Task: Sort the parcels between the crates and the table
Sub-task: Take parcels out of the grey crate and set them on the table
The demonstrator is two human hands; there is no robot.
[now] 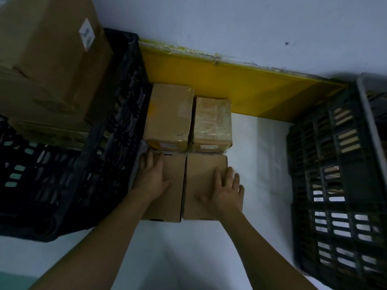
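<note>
Fingers lay straight, gripping nothing: left hand (151,176) and right hand (227,190) pressed two plain brown cardboard parcels (201,174) on the white table (261,164), apparently squaring them; next likely another crate parcel.

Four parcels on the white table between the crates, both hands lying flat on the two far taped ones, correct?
Not quite. The head view shows the left hand and right hand lying flat on the two near plain parcels, not the far taped ones. The rest holds.
</note>
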